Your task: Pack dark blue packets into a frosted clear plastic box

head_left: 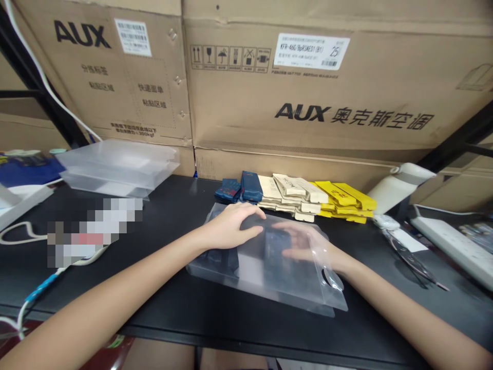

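Note:
A clear frosted plastic bag lies on the black table in front of me, its handle cut-out at the right end. My left hand rests over the bag's upper left part, thumb and fingers apart. Through the right end, my right hand reaches inside the bag, seen hazily through the plastic with fingers spread. By its fingertips is a dark blue packet inside the bag; whether they touch is unclear. Another dark packet shows through at the bag's left end.
Behind the bag are dark blue packets, beige packets and yellow packets. More clear bags lie back left. On the right are a white bottle, glasses and a power strip. Large cartons stand behind.

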Tool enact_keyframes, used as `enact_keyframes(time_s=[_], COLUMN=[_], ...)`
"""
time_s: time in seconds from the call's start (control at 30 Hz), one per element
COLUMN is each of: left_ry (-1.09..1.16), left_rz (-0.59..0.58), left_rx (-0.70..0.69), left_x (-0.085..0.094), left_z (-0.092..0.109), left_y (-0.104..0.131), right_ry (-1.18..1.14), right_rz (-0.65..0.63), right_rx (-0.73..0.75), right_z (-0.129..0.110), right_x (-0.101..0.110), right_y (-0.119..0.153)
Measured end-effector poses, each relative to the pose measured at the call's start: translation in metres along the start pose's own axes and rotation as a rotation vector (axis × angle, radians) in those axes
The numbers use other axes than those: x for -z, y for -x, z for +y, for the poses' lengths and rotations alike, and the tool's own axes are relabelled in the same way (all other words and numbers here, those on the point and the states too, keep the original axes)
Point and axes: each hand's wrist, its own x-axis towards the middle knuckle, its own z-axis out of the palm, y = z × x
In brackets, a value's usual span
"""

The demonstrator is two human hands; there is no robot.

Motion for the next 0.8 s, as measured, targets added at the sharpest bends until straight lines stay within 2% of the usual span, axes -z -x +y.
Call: enact_keyframes(time_s=[0.3, 0.47, 0.63, 0.8], left_ry=[0.011, 0.089, 0.063, -0.068], left_rz=[-0.002, 0.043, 0.181, 0.196], left_rx=[0.004, 0.013, 0.122, 0.248], left_x=[0.0002, 0.0011, 0.0007, -0.0004], left_z=[-0.0013, 0.0005, 0.0050, 0.0047], left_y=[-0.0002, -0.0009, -0.0018, -0.0020], right_ry=[0.005, 0.035, 0.043, 0.034], right_rz=[-0.002, 0.010, 0.021, 0.007], right_rx=[0.009, 0.009, 0.023, 0.016], right_z=[0.0004, 0.0001, 0.0024, 0.0055], right_x=[0.0010, 0.0019, 0.0044, 0.0060], right_y=[0.0004, 0.0003, -0.0014, -0.0014])
